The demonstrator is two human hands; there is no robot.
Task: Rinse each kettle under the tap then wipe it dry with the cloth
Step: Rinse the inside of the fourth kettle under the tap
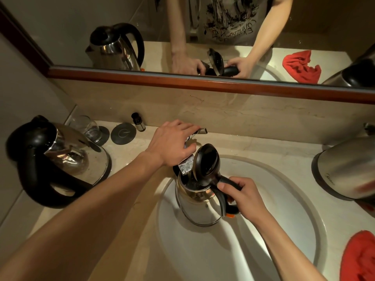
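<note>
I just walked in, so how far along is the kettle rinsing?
Nothing clearly finished. In hand: the right hand holds the open kettle under the tap, left hand on the tap handle. Left: wiping with the red cloth, plus two kettles on the counter.

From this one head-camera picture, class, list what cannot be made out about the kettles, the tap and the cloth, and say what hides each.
- Tap: head view, the left hand covers the handle; running water cannot be seen.
- Inside of the kettle in the sink: dark, and the raised lid blocks it.
- Right kettle: cut off by the right edge, blurred.
- Red cloth: cut off at the bottom right corner.
- Small bottle: label too small to read.
</note>
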